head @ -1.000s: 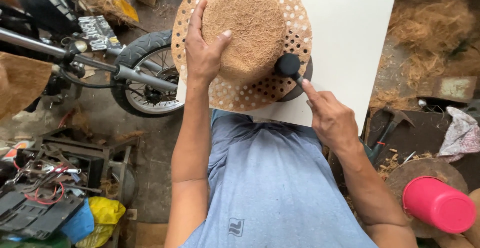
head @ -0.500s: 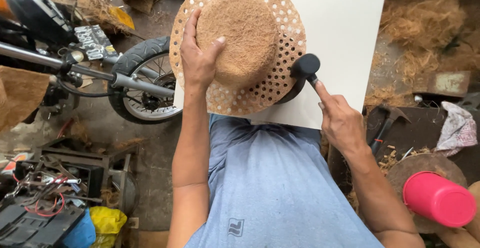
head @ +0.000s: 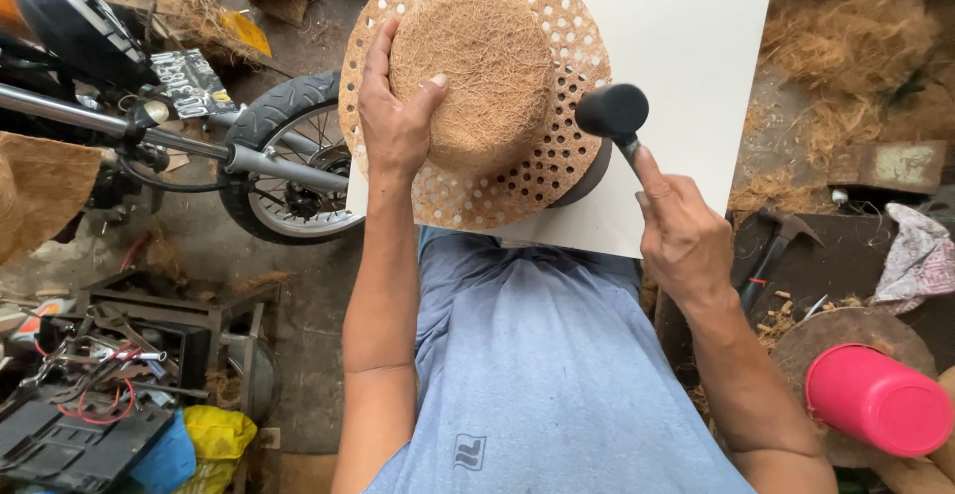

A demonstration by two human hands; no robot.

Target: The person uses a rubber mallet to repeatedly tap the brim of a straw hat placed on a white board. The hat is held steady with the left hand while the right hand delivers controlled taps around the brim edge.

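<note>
A round brown coir hat [head: 497,76] with a perforated brim lies on a white board [head: 696,56] in front of me. My left hand [head: 393,121] presses on the left side of its domed crown, thumb across the fibre. My right hand [head: 681,230] grips the handle of a black rubber mallet [head: 612,111], whose head hovers at the brim's right edge. A dark round form shows under the brim at the lower right.
A motorcycle wheel [head: 288,161] and frame stand to the left. Tools and a yellow bag [head: 214,434] clutter the lower left floor. A hammer [head: 776,240], a pink bucket [head: 875,399] and loose coir fibre [head: 856,46] are on the right.
My right hand has lifted the mallet head up and to the right, off the brim. My left hand stays on the crown.
</note>
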